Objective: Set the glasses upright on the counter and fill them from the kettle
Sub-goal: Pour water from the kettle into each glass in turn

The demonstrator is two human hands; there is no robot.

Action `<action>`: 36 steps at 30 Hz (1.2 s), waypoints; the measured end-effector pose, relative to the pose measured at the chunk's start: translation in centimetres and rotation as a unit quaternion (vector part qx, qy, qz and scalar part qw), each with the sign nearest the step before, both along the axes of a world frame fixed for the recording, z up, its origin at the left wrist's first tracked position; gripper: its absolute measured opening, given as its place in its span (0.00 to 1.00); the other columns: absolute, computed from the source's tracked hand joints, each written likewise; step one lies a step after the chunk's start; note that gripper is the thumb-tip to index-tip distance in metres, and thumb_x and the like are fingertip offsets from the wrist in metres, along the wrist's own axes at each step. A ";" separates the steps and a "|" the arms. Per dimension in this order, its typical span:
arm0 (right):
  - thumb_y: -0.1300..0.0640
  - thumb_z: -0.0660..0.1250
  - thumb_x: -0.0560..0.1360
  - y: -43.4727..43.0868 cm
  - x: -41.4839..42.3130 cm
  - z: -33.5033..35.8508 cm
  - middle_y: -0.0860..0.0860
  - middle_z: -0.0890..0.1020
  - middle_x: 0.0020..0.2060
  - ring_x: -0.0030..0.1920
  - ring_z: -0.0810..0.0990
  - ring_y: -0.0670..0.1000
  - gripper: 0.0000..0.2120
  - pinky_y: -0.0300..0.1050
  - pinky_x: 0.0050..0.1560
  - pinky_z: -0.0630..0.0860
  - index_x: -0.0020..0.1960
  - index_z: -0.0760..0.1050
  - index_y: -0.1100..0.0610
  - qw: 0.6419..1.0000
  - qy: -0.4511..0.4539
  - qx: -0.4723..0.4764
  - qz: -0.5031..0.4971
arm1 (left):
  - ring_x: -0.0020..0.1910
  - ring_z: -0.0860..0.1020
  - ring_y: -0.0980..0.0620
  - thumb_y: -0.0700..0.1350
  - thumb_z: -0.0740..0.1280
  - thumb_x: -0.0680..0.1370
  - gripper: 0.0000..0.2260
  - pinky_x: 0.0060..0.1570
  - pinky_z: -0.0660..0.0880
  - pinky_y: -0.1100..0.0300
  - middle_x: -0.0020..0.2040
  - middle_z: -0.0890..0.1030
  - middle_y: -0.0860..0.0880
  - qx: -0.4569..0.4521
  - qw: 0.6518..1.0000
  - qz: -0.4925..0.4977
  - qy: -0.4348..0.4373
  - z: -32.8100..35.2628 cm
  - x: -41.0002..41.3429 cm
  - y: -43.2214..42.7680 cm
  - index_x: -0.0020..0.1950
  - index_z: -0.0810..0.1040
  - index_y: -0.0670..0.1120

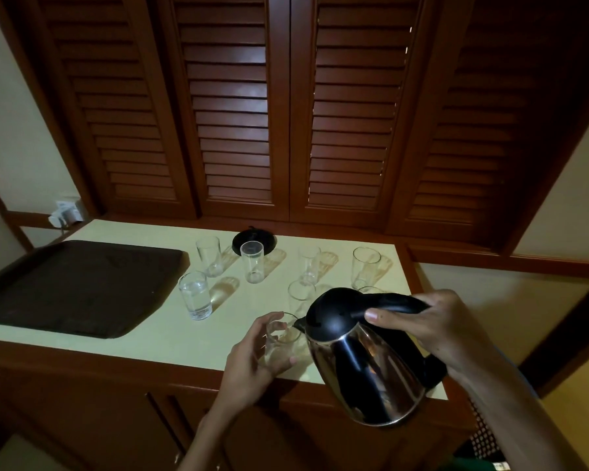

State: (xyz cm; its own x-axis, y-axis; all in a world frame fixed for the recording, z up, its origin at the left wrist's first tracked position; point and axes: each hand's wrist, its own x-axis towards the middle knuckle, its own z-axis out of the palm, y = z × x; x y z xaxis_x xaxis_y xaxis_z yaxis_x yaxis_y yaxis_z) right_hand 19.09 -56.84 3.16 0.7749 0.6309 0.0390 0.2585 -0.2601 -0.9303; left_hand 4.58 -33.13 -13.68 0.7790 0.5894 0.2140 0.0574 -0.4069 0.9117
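Holding a stainless-steel kettle with black lid [364, 368] by its handle in the right grip [432, 321], fingers wrapped round. Tilted above the front edge of the pale cream tabletop [157, 321], spout at the rim of a clear tumbler [284, 334]. Clasping that tumbler in the left grip [252, 355], fingers curled round it; base and contents screened, contact with tabletop not determinable. Upright further back: one water-filled tumbler [195, 295] near a dark brown tray [75, 287], cut off at left; five empty tumblers [365, 266]; another rim [371, 287] mostly hidden behind the kettle. Black round kettle base [269, 241] partly masked by one. Markings on white wall plug [65, 212] too small to read.
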 end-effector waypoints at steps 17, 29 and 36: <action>0.46 0.79 0.64 0.4 0.8 -0.4 0.60 0.89 0.36 0.36 0.89 0.56 0.21 0.66 0.42 0.83 0.42 0.85 0.65 0.997 -0.059 -0.002 0.047 | 0.61 0.83 0.56 0.50 0.81 0.69 0.32 0.63 0.79 0.44 0.62 0.84 0.57 0.009 1.000 -0.006 0.012 0.2 0.1 0.1 0.71 0.74 0.57; 0.38 0.80 0.62 0.3 1.7 -0.6 0.49 0.90 0.45 0.50 0.89 0.52 0.23 0.51 0.57 0.84 0.48 0.87 0.53 0.997 -0.025 -0.053 0.046 | 0.61 0.83 0.56 0.45 0.82 0.69 0.32 0.64 0.79 0.43 0.64 0.83 0.58 -0.003 1.000 -0.010 0.015 0.1 0.2 0.1 0.71 0.74 0.57; 0.31 0.77 0.54 0.1 1.7 -0.5 0.48 0.90 0.45 0.50 0.89 0.51 0.33 0.52 0.57 0.84 0.49 0.87 0.53 0.998 -0.021 -0.045 0.046 | 0.60 0.83 0.55 0.44 0.82 0.69 0.32 0.63 0.79 0.43 0.63 0.84 0.57 -0.010 1.000 -0.007 0.011 0.0 0.1 -0.1 0.70 0.75 0.55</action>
